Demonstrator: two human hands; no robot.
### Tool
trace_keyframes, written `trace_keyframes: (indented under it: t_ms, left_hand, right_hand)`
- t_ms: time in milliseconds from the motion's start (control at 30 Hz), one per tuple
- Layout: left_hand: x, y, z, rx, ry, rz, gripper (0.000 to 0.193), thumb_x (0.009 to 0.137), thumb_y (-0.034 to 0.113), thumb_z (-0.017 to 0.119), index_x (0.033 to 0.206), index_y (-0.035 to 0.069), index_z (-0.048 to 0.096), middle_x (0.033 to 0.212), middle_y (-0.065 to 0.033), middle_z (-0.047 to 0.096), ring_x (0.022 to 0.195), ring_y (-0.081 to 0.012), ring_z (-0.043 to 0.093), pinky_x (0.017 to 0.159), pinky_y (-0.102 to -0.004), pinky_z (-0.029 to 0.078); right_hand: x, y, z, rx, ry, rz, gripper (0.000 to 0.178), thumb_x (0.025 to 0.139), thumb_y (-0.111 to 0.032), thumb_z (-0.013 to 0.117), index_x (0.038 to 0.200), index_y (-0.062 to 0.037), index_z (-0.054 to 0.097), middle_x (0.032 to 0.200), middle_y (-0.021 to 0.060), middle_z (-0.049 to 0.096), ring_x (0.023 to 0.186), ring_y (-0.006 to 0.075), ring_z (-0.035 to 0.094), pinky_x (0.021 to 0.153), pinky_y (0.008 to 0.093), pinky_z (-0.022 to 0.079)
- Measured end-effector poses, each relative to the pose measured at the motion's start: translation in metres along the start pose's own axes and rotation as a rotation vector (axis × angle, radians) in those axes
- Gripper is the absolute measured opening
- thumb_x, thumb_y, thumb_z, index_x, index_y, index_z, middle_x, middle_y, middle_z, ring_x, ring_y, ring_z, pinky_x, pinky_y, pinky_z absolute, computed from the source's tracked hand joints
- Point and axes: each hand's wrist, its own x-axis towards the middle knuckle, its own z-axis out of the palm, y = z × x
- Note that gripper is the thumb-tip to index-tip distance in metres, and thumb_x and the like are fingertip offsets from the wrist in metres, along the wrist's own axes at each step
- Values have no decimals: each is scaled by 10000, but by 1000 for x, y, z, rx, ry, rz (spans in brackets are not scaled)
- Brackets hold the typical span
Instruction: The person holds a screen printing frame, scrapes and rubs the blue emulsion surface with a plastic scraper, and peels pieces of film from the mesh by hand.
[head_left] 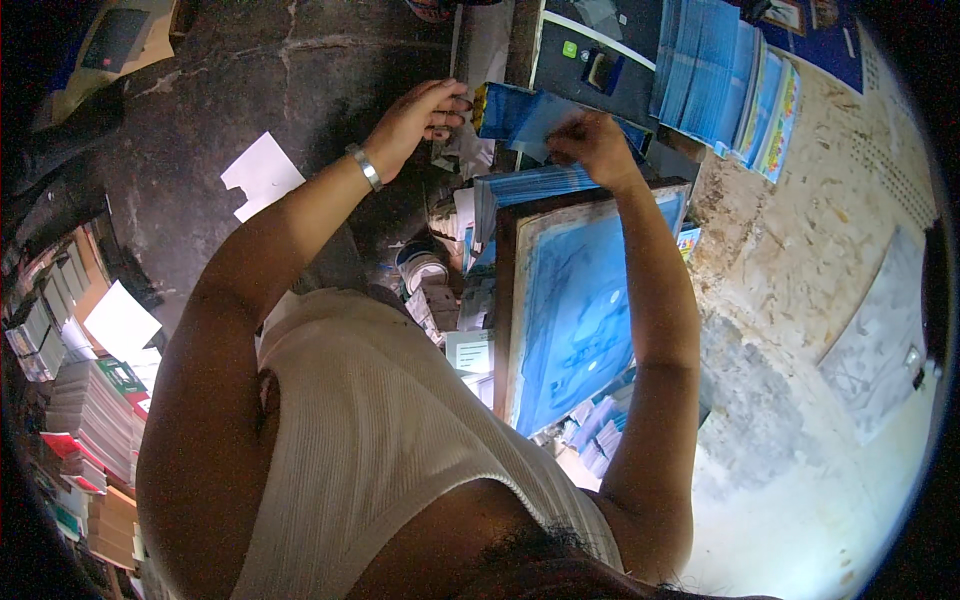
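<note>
My right hand [598,150] pinches the edge of a thin pale-blue sheet [543,122]. Beneath that sheet lie darker blue printed sheets [503,112], partly covered by it. My left hand [412,122], with a silver band at the wrist, is just left of these sheets; its fingers are loosely bent and nothing shows in them. Below my right hand a stack of blue sheets [530,187] sits by the top of a wooden frame [508,300] stretched with a blue-stained screen [575,305]. My right forearm passes over the frame's right side.
At the upper right is a large stack of blue sheets [705,75], beside a black surface [600,40]. A stained wall [800,190] rises at the right. White paper [260,175] lies on the dark floor [240,70]. Stacks of booklets [95,415] line the lower left.
</note>
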Motion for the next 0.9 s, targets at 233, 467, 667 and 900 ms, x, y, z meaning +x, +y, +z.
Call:
trace_keyframes:
  t_ms: [233,467,667,900]
  left_hand:
    - [0,-4,3,-19,3,-9,553,1021,518,385,1372,109,506,1272,-79,589,1110,-188,579,938,-339,445]
    - [-4,-4,7,-20,8,-15,555,1019,510,397,1384,101,488,1276,-80,586,1112,-190,589,939,-341,444]
    - [-3,-10,5,-43,-33,-7,555,1016,506,410,1384,95,483,1269,-73,587,1119,-192,590,939,-339,442]
    - [-4,-6,7,-50,-39,-8,549,1018,517,403,1375,108,490,1269,-74,583,1125,-189,588,941,-338,438]
  right_hand:
    - [-4,-3,3,-165,-20,34,166,758,-174,753,837,-34,711,778,116,702,719,236,676,680,346,530]
    - [-6,-7,3,-289,-97,27,224,705,-321,747,801,-119,752,847,130,715,826,325,687,773,420,542]
    - [-6,-12,0,-374,-138,125,225,716,-322,727,768,-103,742,843,132,708,819,346,672,781,428,536]
    - [-4,-15,-13,-345,-252,19,204,724,-288,715,740,-86,742,821,130,721,807,307,687,762,413,532]
